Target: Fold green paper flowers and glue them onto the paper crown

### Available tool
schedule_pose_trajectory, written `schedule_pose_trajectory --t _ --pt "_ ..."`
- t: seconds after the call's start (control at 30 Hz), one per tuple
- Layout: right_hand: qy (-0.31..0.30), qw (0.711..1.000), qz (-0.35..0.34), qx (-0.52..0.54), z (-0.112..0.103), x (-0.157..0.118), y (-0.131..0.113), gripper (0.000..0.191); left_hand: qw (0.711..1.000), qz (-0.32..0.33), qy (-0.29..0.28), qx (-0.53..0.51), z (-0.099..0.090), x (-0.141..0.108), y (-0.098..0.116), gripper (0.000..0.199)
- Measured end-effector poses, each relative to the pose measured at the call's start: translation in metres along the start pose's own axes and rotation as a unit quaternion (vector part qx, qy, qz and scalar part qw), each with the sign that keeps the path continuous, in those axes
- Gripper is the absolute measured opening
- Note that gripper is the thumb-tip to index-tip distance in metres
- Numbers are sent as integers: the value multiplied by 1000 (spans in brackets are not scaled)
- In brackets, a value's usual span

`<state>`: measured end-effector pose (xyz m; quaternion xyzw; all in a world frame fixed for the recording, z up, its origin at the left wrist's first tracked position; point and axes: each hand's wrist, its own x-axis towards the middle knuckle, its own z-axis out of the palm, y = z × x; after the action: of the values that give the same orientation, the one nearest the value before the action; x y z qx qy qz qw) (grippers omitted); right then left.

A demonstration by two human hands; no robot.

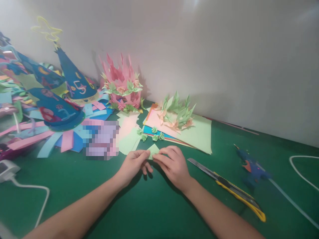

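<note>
My left hand (134, 164) and my right hand (173, 166) meet over a small light green folded paper piece (154, 150) on the green table (139, 202). Both hands pinch its edges, the left from the left side, the right from the right. Most of the paper is hidden under my fingers; only a pointed corner shows above them. Just behind it lie several small green paper roses (154, 134) on a stack of coloured paper sheets (196, 134).
A yellow utility knife (229, 187) with its blade out lies right of my right arm. A blue glue gun (251, 167) with a white cable sits further right. Paper crowns (122, 86), blue party hats (74, 83) and strips crowd the back left. A white charger (6, 169) is at left.
</note>
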<state>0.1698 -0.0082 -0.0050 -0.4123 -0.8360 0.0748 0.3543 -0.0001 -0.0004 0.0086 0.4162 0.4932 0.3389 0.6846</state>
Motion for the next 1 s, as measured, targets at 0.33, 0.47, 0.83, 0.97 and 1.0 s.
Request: schedule_pose_trajectory --t 0.33,0.47,0.83,0.97,1.0 --pt "32 991 81 105 2 7 0 14 999 22 -5 31 1 -1 0 32" --pt "22 985 105 137 4 8 -1 12 999 25 -5 45 3 -2 0 30" --pt "-2 980 123 157 8 7 -2 9 999 44 -27 8 6 2 -9 33" --pt "-13 980 116 164 8 6 -2 10 999 46 -26 -7 6 1 -8 33" --pt "-12 979 120 167 8 6 -2 10 999 44 -25 -12 6 1 -8 34"
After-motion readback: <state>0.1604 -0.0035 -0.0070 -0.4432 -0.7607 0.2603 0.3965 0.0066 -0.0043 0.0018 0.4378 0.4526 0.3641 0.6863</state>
